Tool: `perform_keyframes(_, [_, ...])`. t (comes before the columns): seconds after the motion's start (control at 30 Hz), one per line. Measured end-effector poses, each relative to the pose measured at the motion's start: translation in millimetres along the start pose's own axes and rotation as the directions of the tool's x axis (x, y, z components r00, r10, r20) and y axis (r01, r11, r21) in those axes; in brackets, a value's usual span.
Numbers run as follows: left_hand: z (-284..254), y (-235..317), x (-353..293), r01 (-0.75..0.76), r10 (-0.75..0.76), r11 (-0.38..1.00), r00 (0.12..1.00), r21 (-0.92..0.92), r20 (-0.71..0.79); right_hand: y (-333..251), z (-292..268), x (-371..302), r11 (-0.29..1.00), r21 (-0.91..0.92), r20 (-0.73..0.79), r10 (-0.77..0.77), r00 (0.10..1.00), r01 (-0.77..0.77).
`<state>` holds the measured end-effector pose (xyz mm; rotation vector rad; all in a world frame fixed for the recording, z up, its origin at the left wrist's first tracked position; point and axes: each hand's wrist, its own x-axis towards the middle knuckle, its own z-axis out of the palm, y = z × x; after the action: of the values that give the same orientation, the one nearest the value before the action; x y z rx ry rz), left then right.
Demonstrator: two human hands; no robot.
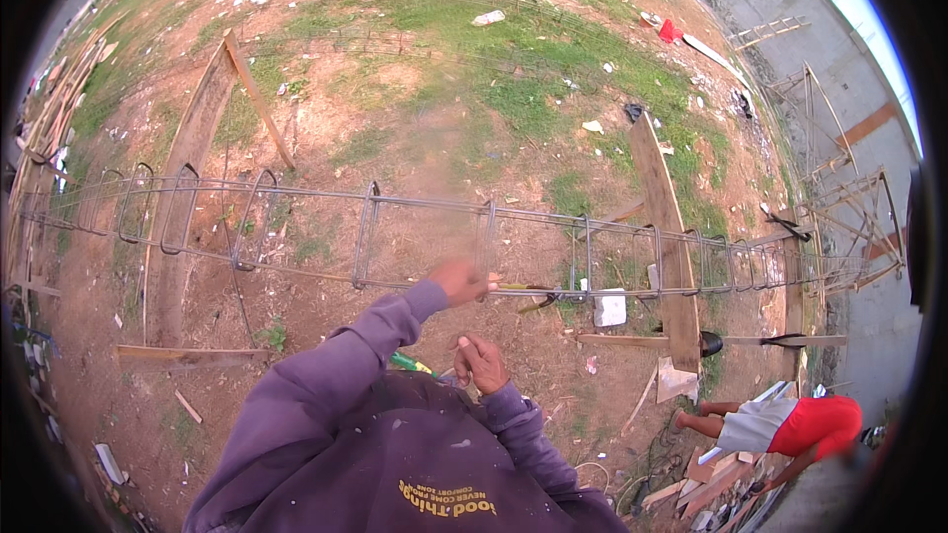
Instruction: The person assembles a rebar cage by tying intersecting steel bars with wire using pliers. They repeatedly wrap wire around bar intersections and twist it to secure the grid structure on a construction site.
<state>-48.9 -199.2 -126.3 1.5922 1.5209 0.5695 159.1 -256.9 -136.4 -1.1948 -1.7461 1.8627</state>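
Observation:
A long steel rebar cage (425, 201) with bent stirrups runs across in front of me. My left hand (461, 281) is at its near lower bar, beside a stirrup (484, 237). The fingers are closed there; exactly what they grip is hard to see. Just right of those fingers, a tool with yellow and dark parts (538, 298) rests against the lower bar; its kind is unclear. Close to my body, my right hand (481, 363) is curled with thumb and fingers together. Anything within it is too small to make out. A green object (410, 363) shows beside my waist.
Wooden boards support the cage at left (188, 138) and right (664, 237). A white block (610, 308) lies beneath its near side. At lower right, a person in red (815, 424) bends over wood scraps (706, 484). A grey wall (790, 49) stands at far right.

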Motion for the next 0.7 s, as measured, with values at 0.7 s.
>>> perform_keyframes(0.7, [-3.8, 7.1, 0.0, 0.122, -0.124, 0.992, 0.992, 0.043, 0.03, -5.5, -80.6, -15.9, 0.844, -0.244, -0.709, -0.492, 0.506, 0.478])
